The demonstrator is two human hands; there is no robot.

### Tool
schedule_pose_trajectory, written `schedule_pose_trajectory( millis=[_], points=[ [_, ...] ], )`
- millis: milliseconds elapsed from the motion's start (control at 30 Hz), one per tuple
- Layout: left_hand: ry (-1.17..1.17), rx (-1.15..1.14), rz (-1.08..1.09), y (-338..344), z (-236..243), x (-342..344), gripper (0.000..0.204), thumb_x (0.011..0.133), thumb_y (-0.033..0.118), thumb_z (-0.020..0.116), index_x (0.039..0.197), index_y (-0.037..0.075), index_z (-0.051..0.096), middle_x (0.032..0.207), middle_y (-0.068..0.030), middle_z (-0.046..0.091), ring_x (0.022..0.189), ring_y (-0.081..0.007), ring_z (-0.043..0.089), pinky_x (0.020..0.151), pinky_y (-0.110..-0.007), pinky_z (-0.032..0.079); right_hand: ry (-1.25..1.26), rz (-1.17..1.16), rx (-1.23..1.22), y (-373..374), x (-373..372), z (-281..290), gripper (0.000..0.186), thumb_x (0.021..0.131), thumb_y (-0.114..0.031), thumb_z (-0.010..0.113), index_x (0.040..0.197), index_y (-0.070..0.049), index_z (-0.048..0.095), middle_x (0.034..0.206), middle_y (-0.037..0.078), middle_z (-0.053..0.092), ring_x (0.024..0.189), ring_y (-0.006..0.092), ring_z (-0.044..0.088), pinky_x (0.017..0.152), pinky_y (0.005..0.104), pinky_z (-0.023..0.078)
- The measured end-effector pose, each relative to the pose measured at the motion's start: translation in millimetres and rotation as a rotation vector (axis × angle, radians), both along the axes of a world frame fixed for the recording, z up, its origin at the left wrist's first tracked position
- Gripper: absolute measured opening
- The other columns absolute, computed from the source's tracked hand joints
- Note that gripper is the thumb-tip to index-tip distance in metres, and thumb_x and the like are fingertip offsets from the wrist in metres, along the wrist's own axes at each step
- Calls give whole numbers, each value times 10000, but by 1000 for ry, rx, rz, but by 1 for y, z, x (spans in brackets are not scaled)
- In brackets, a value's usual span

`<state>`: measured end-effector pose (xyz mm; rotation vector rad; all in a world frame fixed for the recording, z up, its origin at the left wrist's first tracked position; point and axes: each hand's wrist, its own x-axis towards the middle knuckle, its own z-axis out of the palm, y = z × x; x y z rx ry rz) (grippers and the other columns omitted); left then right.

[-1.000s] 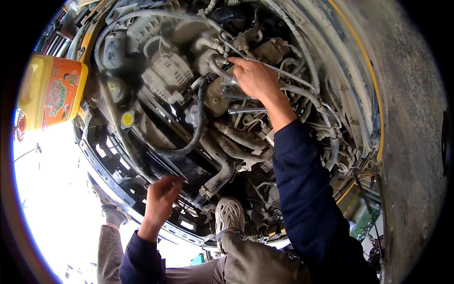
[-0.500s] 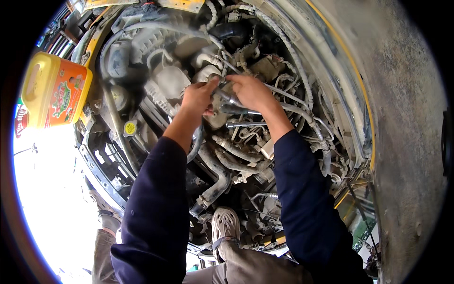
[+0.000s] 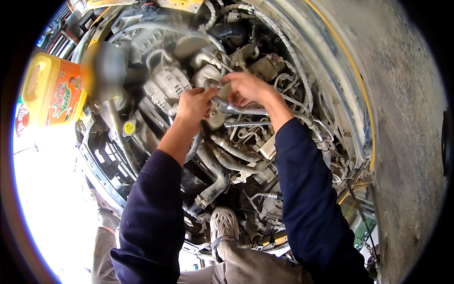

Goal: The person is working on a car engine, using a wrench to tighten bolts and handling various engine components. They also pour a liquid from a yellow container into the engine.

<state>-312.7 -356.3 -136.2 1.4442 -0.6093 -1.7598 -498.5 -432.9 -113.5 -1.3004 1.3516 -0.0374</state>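
Both my hands are deep in an open, dusty engine bay. My left hand (image 3: 193, 105) is closed around the near end of a shiny metal pipe (image 3: 246, 111) that runs to the right across the engine. My right hand (image 3: 249, 88) sits just above it, with fingertips pinched on a small grey fitting (image 3: 222, 88) where the pipe meets the engine. The two hands almost touch. Dark blue sleeves cover both forearms. A ribbed alternator (image 3: 165, 85) lies just left of my left hand.
A yellow-orange plastic jug (image 3: 51, 90) stands on the bay's left edge. Black rubber hoses (image 3: 215, 182) and wiring crowd the space below the hands. My grey shoe (image 3: 223, 225) shows below the engine. The body's painted edge (image 3: 364, 123) curves along the right.
My left hand has come up from the bay's lower edge to the pipe beside my right hand. The right hand has stayed at the same fitting.
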Motion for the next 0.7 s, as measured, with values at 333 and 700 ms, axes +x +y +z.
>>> schedule_pose_trajectory(
  millis=[333, 700],
  points=[
    [-15, -41, -24, 8, 11, 1, 225, 979, 240, 666, 882, 39, 646, 615, 39, 444, 528, -93, 405, 524, -281, 342, -152, -7, 195, 1, -6, 0, 554, 839, -95, 484, 1390, -154, 497, 948, 81, 704, 787, 206, 678, 777, 389, 538],
    [-26, -56, -41, 13, 16, -5, 222, 988, 245, 658, 882, 52, 636, 612, 51, 430, 516, -86, 399, 518, -275, 344, -256, -12, 327, -16, -10, -17, 632, 709, 41, 506, 1329, -82, 522, 1068, 99, 673, 1032, 244, 650, 915, 516, 514]
  ],
)
